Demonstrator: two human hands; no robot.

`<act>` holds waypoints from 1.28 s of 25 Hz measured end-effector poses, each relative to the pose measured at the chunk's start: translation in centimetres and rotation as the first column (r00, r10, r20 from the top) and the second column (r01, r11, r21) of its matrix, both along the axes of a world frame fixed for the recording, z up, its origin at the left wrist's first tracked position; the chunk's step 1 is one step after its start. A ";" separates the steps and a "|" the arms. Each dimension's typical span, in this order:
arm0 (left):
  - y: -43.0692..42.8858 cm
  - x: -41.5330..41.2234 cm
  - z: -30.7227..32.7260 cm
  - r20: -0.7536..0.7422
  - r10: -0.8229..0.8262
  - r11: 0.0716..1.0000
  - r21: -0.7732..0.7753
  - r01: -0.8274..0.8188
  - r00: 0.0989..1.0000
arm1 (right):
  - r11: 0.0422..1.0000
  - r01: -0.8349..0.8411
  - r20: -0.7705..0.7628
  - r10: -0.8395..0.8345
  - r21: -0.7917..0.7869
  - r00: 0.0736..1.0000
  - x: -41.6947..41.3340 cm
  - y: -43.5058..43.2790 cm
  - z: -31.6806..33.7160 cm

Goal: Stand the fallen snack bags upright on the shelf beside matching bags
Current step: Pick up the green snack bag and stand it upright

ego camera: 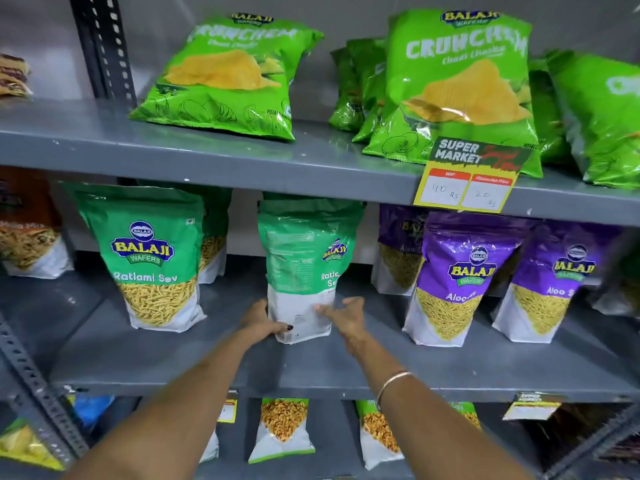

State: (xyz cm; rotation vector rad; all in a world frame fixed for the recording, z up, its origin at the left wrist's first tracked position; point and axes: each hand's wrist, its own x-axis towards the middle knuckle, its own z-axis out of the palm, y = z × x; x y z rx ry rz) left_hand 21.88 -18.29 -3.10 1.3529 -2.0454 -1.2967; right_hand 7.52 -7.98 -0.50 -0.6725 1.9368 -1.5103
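A green Ratlami Sev bag stood upright near the middle of the grey middle shelf, turned partly sideways so its printed back panel faced out. The left hand gripped the bag's lower left edge, thumb across the white base. The right hand was open with fingers spread, its fingertips touching the bag's lower right edge without closing on it.

Left of that bag stood a matching Ratlami Sev bag, front facing out, with one more green bag partly hidden behind it: three green sev bags could be counted, and a fourth top edge showed behind the held one. Further left of the held bag, one orange mix bag sat at the frame edge. Right of the held bag stood three purple Aloo Sev bags, two in front and one behind.

On the shelf above the held bag, green Crunchem chip bags leaned back: one alone to the left and a cluster to the right whose count could not be told. A yellow price tag hung from that shelf's edge, above and right of the held bag. A thin bangle circled the right wrist.
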 end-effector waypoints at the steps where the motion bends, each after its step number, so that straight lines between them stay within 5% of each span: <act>1: 0.4 -0.1 -0.1 0.010 -0.012 1.000 0.014 0.012 1.000 | 0.999 -0.038 0.034 0.039 -0.005 0.999 0.7 0.0 -0.6; 5: 1.3 0.3 0.8 0.028 -0.102 0.991 0.095 0.099 0.994 | 0.987 -0.076 0.056 0.085 -0.141 0.995 1.6 -0.2 -1.6; 7: 1.2 0.7 1.6 -0.068 -0.164 0.944 0.279 0.177 0.984 | 0.984 -0.120 0.042 0.126 -0.135 0.991 1.7 -0.3 -2.1; 14: 1.5 1.4 1.9 -0.089 -0.253 0.853 0.449 0.265 0.963 | 0.986 -0.109 -0.211 0.134 0.126 0.968 2.4 0.1 -1.7; 20: 0.5 -0.2 3.4 -0.114 -0.034 0.970 0.236 0.060 0.993 | 0.963 -0.269 -0.133 0.269 0.020 0.954 -1.1 0.6 -1.4; 25: -1.2 -1.7 4.9 -0.213 -0.042 0.981 0.175 0.080 0.976 | 0.941 -0.320 -0.282 0.339 0.111 0.898 -4.1 0.5 -0.9; 32: 0.3 -2.3 4.7 -0.137 0.054 0.995 0.091 -0.042 0.989 | 0.954 -0.300 -0.052 0.300 0.005 0.952 -4.7 0.3 -0.3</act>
